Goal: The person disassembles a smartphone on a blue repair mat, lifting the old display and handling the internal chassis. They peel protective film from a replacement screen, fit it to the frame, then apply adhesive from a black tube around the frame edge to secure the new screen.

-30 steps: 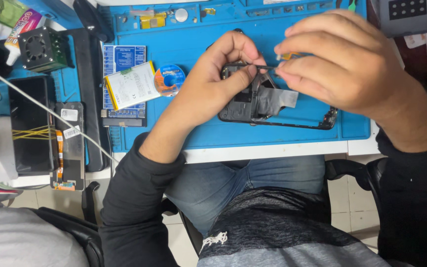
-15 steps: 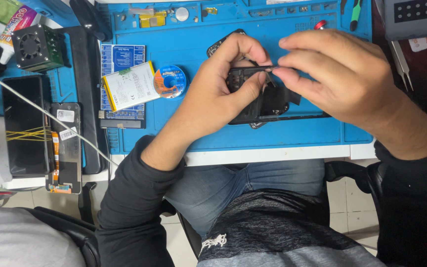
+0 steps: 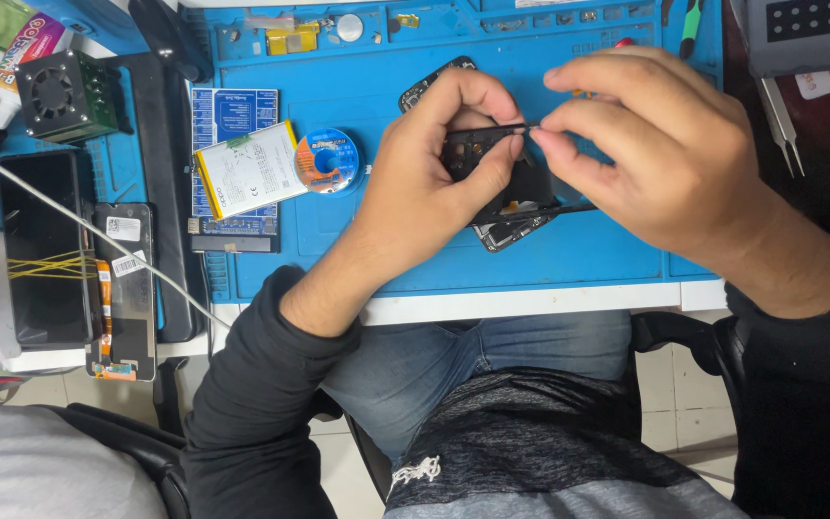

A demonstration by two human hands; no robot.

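Two bare hands meet over a blue work mat on the desk, both busy with a dark phone frame held just above the mat's middle. Around them lie a white-and-yellow phone battery and a round blue spool just beside it, well left of the hands. Further left sit a small black fan, a dark phone screen and a phone back panel with orange flex strips. A white cable runs slantwise across those. Metal tweezers rest at the mat's right edge. Nothing lies between the hands and the frame.

Since the picture half a second back, the frame has been lifted and tipped more upright, and both hands have drawn slightly closer together; the things on the left lie as they did.

The left hand comes up from the lower left, fingers curled round the frame, its grip closed on the frame's top edge between thumb and forefinger. The right hand reaches in from the right, knuckles up, thumb and forefinger pinched tight on a thin dark strip at the frame's upper edge, touching the left fingertips.
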